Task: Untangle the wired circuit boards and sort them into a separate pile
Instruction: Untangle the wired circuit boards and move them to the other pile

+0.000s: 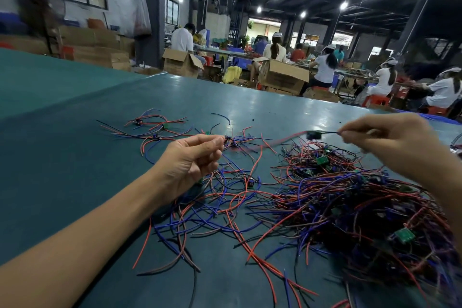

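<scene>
Motion blur smears the right hand (390,142) and the small dark part (311,135) dangling from its pinched wire (327,132), probably a board, while the tangled pile (362,202) runs off the frame's lower right edge.

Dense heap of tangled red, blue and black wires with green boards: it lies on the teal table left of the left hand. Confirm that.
Wrong side. The head view shows the dense heap of tangled red, blue and black wires with green boards on the teal table right of the left hand.
</scene>
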Available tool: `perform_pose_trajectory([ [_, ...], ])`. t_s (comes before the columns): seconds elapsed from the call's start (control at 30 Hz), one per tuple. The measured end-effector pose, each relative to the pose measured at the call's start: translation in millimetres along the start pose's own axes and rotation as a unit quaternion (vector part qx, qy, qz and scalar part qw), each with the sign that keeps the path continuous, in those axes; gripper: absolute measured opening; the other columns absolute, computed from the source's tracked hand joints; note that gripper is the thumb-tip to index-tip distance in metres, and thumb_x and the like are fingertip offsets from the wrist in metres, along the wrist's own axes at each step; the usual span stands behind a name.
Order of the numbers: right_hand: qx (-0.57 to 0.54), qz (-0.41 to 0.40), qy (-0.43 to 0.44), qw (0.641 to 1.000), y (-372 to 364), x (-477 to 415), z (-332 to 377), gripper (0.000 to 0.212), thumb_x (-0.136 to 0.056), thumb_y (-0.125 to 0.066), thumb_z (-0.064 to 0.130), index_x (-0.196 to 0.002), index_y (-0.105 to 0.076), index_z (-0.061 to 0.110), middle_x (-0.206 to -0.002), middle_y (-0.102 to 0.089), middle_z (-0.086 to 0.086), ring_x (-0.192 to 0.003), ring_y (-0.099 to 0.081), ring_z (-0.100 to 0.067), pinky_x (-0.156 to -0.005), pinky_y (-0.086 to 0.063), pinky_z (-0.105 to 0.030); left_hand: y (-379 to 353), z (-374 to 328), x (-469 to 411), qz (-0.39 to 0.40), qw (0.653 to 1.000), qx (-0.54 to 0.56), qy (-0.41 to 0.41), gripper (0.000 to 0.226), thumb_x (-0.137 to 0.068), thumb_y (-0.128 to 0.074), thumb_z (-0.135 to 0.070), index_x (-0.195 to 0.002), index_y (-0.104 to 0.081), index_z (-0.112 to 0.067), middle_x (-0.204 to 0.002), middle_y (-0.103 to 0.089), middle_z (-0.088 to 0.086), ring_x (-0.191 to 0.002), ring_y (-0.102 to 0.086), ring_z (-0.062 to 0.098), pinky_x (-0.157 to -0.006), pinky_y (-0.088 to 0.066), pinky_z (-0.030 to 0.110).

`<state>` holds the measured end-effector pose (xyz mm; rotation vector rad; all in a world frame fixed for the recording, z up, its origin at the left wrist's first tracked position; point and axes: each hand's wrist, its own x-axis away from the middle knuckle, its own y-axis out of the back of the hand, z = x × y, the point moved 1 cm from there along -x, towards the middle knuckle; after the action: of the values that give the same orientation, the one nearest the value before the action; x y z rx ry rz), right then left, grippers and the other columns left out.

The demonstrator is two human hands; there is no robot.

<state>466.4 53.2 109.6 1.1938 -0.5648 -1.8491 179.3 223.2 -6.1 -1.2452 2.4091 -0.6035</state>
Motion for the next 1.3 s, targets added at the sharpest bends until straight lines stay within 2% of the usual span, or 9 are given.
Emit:
perform_pose_trajectory([
  [0.2, 0.161, 0.073, -0.141, 0.974, 49, 21, -59, 0.030, -0.084, -0.080, 0.025, -0.078, -0.075, 0.055, -0.075, -0.074, 0.020, -0.074, -0.068, -0.003, -0.068, -0.055, -0.035, 14, -9, -4, -0.079, 0.986, -0.131, -0.066, 0.004, -0.079, -0.077, -0.011, -0.082, -0.078, -0.008, -0.072, -0.070, 0.005, -0.056, -0.058, 0.009, -0.048, -0.045, 0.017],
  [0.23, 0.170, 0.073, -0.165, 0.969, 50, 25, -68, 0.033, -0.084, -0.079, 0.021, -0.076, -0.076, 0.053, -0.077, -0.075, 0.016, -0.079, -0.070, -0.010, -0.075, -0.058, -0.039, 21, -11, -5, -0.107, 0.961, -0.235, -0.103, 0.003, -0.084, -0.077, -0.012, -0.083, -0.077, -0.009, -0.071, -0.070, 0.003, -0.054, -0.057, 0.009, -0.049, -0.044, 0.017],
  [0.33, 0.208, 0.020, -0.179, 0.961, 40, 38, -73, 0.030, -0.085, -0.075, 0.009, -0.089, -0.077, 0.039, -0.100, -0.076, -0.006, -0.096, -0.067, -0.032, -0.093, -0.052, -0.052, 36, -8, -6, -0.140, 0.798, -0.548, -0.207, 0.004, -0.088, -0.077, -0.018, -0.084, -0.078, -0.017, -0.072, -0.072, -0.007, -0.060, -0.062, 0.004, -0.060, -0.046, 0.011],
  [0.43, 0.223, -0.076, -0.022, 0.972, 14, 48, -41, 0.033, -0.082, -0.073, 0.003, -0.111, -0.075, 0.019, -0.108, -0.070, -0.007, -0.098, -0.064, -0.028, -0.089, -0.052, -0.046, 36, 1, -5, -0.097, 0.741, -0.625, -0.226, 0.003, -0.088, -0.076, -0.017, -0.085, -0.077, -0.017, -0.078, -0.072, -0.009, -0.072, -0.064, -0.001, -0.067, -0.041, 0.004],
  [0.53, 0.125, 0.082, 0.103, 0.983, -24, 50, 2, 0.027, -0.084, -0.074, 0.007, -0.106, -0.078, 0.023, -0.105, -0.071, 0.011, -0.099, -0.064, -0.003, -0.089, -0.052, -0.029, 34, 6, -7, -0.069, 0.721, -0.649, -0.234, 0.001, -0.087, -0.076, -0.015, -0.088, -0.076, -0.015, -0.081, -0.071, -0.005, -0.075, -0.064, 0.007, -0.072, -0.047, 0.016],
  [0.7, 0.207, 0.256, 0.100, 0.939, -79, 36, 17, 0.030, -0.087, -0.061, 0.030, -0.113, -0.074, 0.035, -0.117, -0.064, 0.015, -0.113, -0.057, -0.010, -0.103, -0.041, -0.032, 34, 5, -6, -0.061, 0.721, -0.648, -0.238, 0.003, -0.086, -0.076, -0.013, -0.090, -0.076, -0.014, -0.080, -0.068, -0.002, -0.075, -0.063, 0.013, -0.070, -0.043, 0.018],
  [0.83, 0.217, 0.298, 0.060, 0.928, -95, 21, 23, 0.021, -0.088, -0.067, 0.039, -0.107, -0.077, 0.037, -0.095, -0.062, 0.016, -0.101, -0.060, -0.012, -0.088, -0.044, -0.024, 33, 6, -7, -0.057, 0.719, -0.652, -0.234, 0.003, -0.087, -0.075, -0.013, -0.090, -0.076, -0.013, -0.082, -0.069, -0.001, -0.077, -0.063, 0.014, -0.070, -0.045, 0.020],
  [1.03, 0.240, 0.354, -0.011, 0.904, -110, 3, 30, 0.028, -0.081, -0.068, 0.028, -0.106, -0.077, 0.034, -0.100, -0.075, 0.007, -0.094, -0.067, -0.018, -0.085, -0.056, -0.030, 34, 6, -6, -0.052, 0.720, -0.652, -0.232, 0.004, -0.088, -0.075, -0.015, -0.091, -0.076, -0.013, -0.083, -0.068, -0.001, -0.076, -0.062, 0.011, -0.068, -0.040, 0.010],
  [1.3, 0.325, 0.233, 0.126, 0.908, -137, 8, 28, 0.023, -0.084, -0.059, 0.032, -0.103, -0.071, 0.028, -0.104, -0.068, 0.006, -0.106, -0.056, -0.022, -0.088, -0.039, -0.032, 32, 8, -5, -0.031, 0.709, -0.665, -0.232, 0.007, -0.090, -0.072, -0.021, -0.090, -0.074, -0.014, -0.081, -0.066, 0.000, -0.077, -0.061, 0.018, -0.073, -0.050, 0.034],
])
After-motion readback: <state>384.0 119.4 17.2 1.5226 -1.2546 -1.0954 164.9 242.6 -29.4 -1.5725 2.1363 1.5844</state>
